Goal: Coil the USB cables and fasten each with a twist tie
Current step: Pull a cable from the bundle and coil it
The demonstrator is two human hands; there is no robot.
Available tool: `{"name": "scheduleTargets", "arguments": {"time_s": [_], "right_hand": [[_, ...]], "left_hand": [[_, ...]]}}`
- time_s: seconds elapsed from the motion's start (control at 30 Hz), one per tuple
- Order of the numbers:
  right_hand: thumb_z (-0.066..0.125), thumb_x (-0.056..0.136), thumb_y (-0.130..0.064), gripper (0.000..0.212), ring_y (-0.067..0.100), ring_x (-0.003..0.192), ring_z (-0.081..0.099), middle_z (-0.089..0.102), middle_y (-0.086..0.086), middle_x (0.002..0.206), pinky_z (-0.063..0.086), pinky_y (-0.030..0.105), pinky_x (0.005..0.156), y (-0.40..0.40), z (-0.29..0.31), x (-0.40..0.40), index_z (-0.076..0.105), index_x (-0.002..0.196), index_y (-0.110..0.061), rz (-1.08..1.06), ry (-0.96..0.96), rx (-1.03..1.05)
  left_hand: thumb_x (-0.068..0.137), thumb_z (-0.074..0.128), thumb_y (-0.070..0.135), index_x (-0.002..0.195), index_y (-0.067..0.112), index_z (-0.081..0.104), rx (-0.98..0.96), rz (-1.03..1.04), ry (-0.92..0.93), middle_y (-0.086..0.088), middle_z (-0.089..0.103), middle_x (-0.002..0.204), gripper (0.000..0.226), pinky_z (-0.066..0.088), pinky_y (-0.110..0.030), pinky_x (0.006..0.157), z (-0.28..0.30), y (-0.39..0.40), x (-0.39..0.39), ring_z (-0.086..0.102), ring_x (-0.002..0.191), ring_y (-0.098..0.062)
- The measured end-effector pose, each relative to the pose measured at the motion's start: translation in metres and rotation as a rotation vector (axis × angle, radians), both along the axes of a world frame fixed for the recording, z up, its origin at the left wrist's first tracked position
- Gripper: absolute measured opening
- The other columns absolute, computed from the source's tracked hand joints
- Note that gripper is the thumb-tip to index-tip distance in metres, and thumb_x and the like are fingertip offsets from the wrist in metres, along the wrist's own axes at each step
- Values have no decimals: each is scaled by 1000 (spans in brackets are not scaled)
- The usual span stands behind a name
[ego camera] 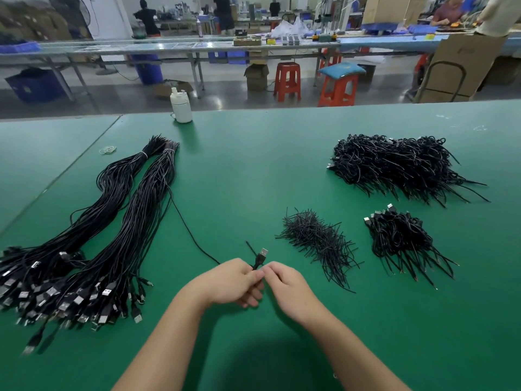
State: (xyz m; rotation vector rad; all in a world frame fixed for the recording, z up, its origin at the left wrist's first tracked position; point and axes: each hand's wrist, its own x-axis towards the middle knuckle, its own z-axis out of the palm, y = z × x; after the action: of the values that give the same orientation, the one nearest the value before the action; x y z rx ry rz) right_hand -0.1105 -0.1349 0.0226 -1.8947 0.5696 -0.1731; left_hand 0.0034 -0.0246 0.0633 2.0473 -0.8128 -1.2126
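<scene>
a: gripping one usb cable (258,261) at the table's near centre, both hands meet fingertip to fingertip. the left hand (231,282) is curled, its fingers pinching the cable just below the plug. the right hand (287,286) pinches the same spot from the 3 o'clock side.

b: plug orientation?

a: the metal usb plug (263,253) points up and away, toward 1 o'clock. the cable's loose length runs off toward 10 o'clock across the green table (253,165) and reaches the uncoiled stock. a short black strand end (251,247) sticks up just beside the plug; whether it is a twist tie or the cable's tail cannot be told.

b: stock locations?

a: the uncoiled cable bundles (112,221) lie at 9 to 10 o'clock, two long bunches banded near their far ends, plugs fanned out at the near left edge. the twist tie pile (318,241) sits at 2 o'clock, near the right hand but apart from it. the small heap of coiled cables (400,238) lies just beyond it at 3 o'clock. the large heap of coiled cables (394,165) sits farther back at 1 to 2 o'clock.

b: other items on the surface?

a: a white bottle (181,105) stands at the far edge at 11 o'clock. a rubber band (107,149) lies near the bundles' far ends.
</scene>
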Motion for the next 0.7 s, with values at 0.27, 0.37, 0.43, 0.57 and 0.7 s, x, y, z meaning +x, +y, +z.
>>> {"name": "scheduleTargets", "arguments": {"time_s": [0.27, 0.37, 0.43, 0.57, 0.7], "right_hand": [[55, 98, -22, 18, 8, 57, 47, 59, -8, 64, 37, 21, 58, 0, -2, -8, 72, 92, -22, -31, -59, -148], [55, 98, -22, 18, 7, 54, 34, 46, -6, 61, 28, 24, 52, 2, -1, -10, 70, 88, -24, -36, -116, -62], [55, 99, -22, 17, 8, 56, 35, 46, -3, 63, 29, 24, 52, 3, 1, -11, 69, 89, -27, -48, -160, -14], [53, 101, -23, 24, 9, 53, 33, 42, -6, 57, 27, 24, 51, 4, 0, -13, 65, 81, -23, -27, -180, -42], [46, 103, -27, 26, 3, 53, 37, 45, -12, 56, 32, 18, 54, 3, -6, -12, 60, 81, -24, 42, -69, -146]], "left_hand": [[103, 38, 46, 88, 15, 62, 204, -214, -523, 6, 51, 65, 41, 32, -29, 52, -2, 2, 6, 47, 57, -12], [102, 38, 48, 74, 21, 53, 174, -222, -501, 8, 49, 63, 41, 32, -28, 52, -5, 2, 6, 44, 54, -8], [103, 39, 48, 80, 24, 59, 59, -159, -427, 11, 56, 71, 38, 40, -26, 61, -8, 3, 9, 50, 62, -4], [107, 33, 35, 126, 17, 62, -486, 362, 24, 8, 69, 121, 39, 36, -26, 109, -14, -3, 8, 58, 122, -3], [107, 31, 30, 110, 1, 64, -1128, 845, 740, -14, 74, 104, 44, 53, -37, 95, 0, -5, 25, 71, 103, -22]]}}
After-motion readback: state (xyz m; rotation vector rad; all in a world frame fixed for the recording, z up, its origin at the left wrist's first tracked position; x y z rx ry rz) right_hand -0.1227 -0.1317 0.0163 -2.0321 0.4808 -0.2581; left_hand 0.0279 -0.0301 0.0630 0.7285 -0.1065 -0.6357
